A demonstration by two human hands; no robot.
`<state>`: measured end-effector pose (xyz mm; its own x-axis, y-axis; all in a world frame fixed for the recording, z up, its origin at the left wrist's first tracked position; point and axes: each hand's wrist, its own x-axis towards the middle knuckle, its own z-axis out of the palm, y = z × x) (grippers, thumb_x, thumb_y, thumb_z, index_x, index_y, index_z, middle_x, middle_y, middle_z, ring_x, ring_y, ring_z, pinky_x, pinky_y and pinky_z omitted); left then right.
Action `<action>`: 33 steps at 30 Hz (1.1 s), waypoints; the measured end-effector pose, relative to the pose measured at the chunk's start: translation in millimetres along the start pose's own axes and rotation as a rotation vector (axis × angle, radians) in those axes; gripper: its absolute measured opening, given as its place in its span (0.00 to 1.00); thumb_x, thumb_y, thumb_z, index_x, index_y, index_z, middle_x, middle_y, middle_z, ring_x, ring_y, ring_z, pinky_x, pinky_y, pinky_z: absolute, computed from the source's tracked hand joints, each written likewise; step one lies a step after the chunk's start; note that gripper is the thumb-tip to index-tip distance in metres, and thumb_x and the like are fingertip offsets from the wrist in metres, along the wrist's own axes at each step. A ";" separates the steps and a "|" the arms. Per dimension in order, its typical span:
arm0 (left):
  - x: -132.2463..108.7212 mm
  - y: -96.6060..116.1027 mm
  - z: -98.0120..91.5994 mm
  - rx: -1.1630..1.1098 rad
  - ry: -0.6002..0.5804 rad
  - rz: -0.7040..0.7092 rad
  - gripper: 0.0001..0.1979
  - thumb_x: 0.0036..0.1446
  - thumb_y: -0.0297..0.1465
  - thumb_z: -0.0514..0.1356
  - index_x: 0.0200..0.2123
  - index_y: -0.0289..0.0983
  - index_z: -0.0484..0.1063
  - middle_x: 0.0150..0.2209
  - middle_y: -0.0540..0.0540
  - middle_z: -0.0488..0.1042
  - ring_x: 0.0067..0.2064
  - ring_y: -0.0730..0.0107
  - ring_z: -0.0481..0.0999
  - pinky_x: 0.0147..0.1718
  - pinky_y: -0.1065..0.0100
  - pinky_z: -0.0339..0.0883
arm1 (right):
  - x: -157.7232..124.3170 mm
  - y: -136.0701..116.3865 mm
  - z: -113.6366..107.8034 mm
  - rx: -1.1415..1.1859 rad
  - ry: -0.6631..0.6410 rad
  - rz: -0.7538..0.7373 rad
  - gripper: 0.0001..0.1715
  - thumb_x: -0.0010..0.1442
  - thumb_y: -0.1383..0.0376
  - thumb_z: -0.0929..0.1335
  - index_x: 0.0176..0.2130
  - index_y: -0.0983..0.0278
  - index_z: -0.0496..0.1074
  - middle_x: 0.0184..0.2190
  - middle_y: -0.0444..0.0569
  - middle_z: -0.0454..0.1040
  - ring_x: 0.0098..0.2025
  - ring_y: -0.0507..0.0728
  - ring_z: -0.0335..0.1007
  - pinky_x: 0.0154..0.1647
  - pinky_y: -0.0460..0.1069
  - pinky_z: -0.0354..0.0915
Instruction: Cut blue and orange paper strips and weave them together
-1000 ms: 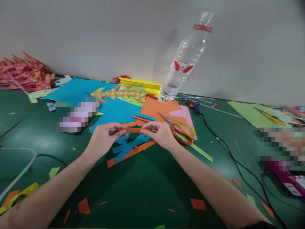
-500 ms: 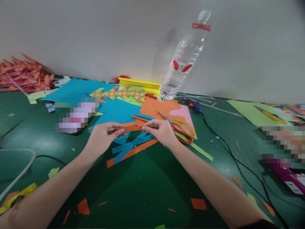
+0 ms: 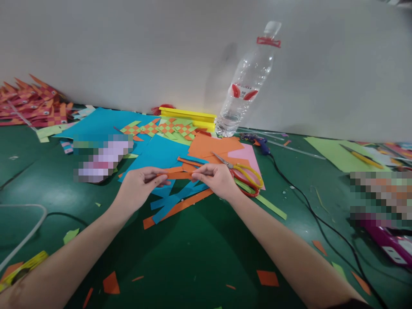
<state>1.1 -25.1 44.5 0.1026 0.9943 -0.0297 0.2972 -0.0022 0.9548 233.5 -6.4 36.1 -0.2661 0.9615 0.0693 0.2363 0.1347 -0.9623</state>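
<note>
An orange paper strip (image 3: 180, 175) is stretched between my two hands, above the green table. My left hand (image 3: 139, 185) pinches its left end and my right hand (image 3: 216, 178) pinches its right end. Beneath and just in front of them lie blue strips (image 3: 167, 206) and a longer orange strip (image 3: 189, 204). Scissors with yellow and red handles (image 3: 249, 174) rest right beside my right hand, on orange sheets (image 3: 212, 146) and a pink sheet (image 3: 252, 156). Blue paper (image 3: 157, 150) lies behind my left hand.
A clear bottle (image 3: 246, 81) leans against the wall. Woven paper fish (image 3: 167, 128) lie before a yellow strip (image 3: 188, 115). On the right are a glue gun (image 3: 264, 146), its black cable, green paper (image 3: 331, 150) and a purple power strip (image 3: 383, 240). Orange-red woven pieces (image 3: 35, 105) are piled far left.
The camera view has shifted slightly, so the table items appear a little lower. Both hands keep their pinch on the orange strip, with almost no visible movement.
</note>
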 end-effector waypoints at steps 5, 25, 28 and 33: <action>0.1 0.0 -0.3 0.026 0.012 0.008 0.11 0.50 0.39 0.64 0.33 0.37 0.75 0.30 0.44 0.81 0.34 0.59 0.82 0.34 0.65 0.77 | 0.6 0.9 -0.3 0.016 -0.003 -0.001 0.10 0.52 0.57 0.73 0.30 0.62 0.76 0.27 0.47 0.81 0.33 0.56 0.79 0.40 0.52 0.75; 1.0 -6.1 -6.2 0.601 0.129 0.229 0.13 0.58 0.41 0.57 0.37 0.44 0.78 0.37 0.46 0.81 0.37 0.56 0.79 0.36 0.64 0.69 | 1.6 6.8 -1.7 -0.170 0.111 0.018 0.18 0.53 0.54 0.72 0.42 0.62 0.75 0.26 0.45 0.80 0.22 0.52 0.71 0.27 0.50 0.70; 3.6 -13.0 -9.9 0.705 0.145 0.275 0.12 0.60 0.39 0.56 0.39 0.44 0.78 0.37 0.46 0.81 0.39 0.54 0.78 0.40 0.62 0.67 | 2.9 9.7 -3.4 -0.200 0.151 0.002 0.16 0.54 0.55 0.71 0.39 0.62 0.75 0.25 0.46 0.79 0.22 0.53 0.71 0.25 0.49 0.67; 1.5 -16.8 -12.0 1.019 0.239 0.472 0.15 0.64 0.35 0.53 0.48 0.38 0.74 0.46 0.37 0.77 0.48 0.46 0.74 0.50 0.50 0.57 | 5.1 10.5 -8.3 -0.292 0.198 -0.063 0.12 0.56 0.56 0.69 0.36 0.62 0.75 0.22 0.45 0.76 0.25 0.54 0.72 0.29 0.50 0.66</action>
<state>-15.2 -22.3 32.0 0.2577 0.8657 0.4291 0.9185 -0.3574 0.1694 242.3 2.0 28.6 -0.1091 0.9730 0.2032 0.4895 0.2305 -0.8410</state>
